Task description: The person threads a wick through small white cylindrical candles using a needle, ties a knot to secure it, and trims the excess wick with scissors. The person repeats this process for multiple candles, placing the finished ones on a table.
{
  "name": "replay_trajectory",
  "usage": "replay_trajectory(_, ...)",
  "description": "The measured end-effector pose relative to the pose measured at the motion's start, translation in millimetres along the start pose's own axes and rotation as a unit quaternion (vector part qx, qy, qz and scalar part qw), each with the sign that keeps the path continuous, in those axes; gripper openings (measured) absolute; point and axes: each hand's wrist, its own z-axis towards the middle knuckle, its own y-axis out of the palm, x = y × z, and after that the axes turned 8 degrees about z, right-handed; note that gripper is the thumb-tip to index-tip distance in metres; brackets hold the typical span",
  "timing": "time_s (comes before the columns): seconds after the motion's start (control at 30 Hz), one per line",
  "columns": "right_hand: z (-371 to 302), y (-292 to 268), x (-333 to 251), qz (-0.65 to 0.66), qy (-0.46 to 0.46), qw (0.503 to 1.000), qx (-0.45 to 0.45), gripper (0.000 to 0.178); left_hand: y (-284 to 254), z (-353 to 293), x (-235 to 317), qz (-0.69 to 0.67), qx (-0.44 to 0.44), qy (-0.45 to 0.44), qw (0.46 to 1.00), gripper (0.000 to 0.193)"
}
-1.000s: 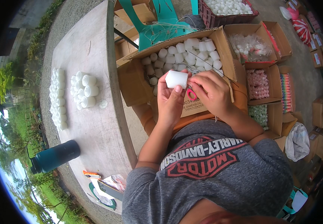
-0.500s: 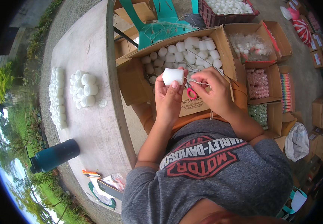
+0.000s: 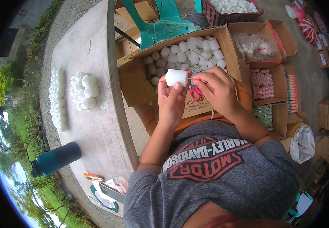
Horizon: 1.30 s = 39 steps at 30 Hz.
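My left hand (image 3: 176, 99) holds a small white cylinder, a candle (image 3: 176, 77), by its sides, lying level above my lap. My right hand (image 3: 217, 91) pinches a thin wick or thread at the candle's right end, touching it. Red-handled scissors (image 3: 196, 92) show between my two hands, below the candle; which hand holds them I cannot tell. Behind my hands an open cardboard box (image 3: 225, 41) holds several more white candles (image 3: 189, 51).
A concrete table (image 3: 96, 125) on my left carries rows of white candles (image 3: 58, 98), a cluster of white candles (image 3: 84, 91), a dark teal bottle (image 3: 56, 159) and packets near its front edge. More boxes (image 3: 265, 83) of white, pink and coloured items stand right. A green chair (image 3: 160, 22) stands behind.
The candle has been turned from tilted to level and lifted slightly. My right hand has shifted up to the candle's right end, pinching the thread there.
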Motion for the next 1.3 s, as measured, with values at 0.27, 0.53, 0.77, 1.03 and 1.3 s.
replay_trajectory(0.27,-2.5,0.6,3.3,-0.039,-0.051,0.998,-0.008,0.020,1.8,-0.3,2.4,-0.023,-0.014,-0.027,0.999,0.033)
replay_trajectory(0.53,1.2,-0.1,0.3,-0.044,-0.053,0.998,0.006,0.018,3.2,-1.1,2.8,-0.022,-0.014,-0.026,0.999,0.033)
replay_trajectory(0.77,1.6,-1.7,2.4,-0.061,-0.077,0.995,0.000,0.015,3.4,-1.3,1.1,-0.014,-0.022,-0.017,1.000,0.034)
replay_trajectory(1.03,1.8,-5.0,0.0,-0.056,-0.071,0.996,-0.008,0.015,1.6,-1.4,1.3,0.043,-0.038,0.003,0.998,0.036)
replay_trajectory(1.3,-4.4,0.4,2.4,-0.036,-0.067,0.997,0.009,0.018,1.2,-2.1,-0.4,0.004,-0.033,-0.011,0.999,0.035)
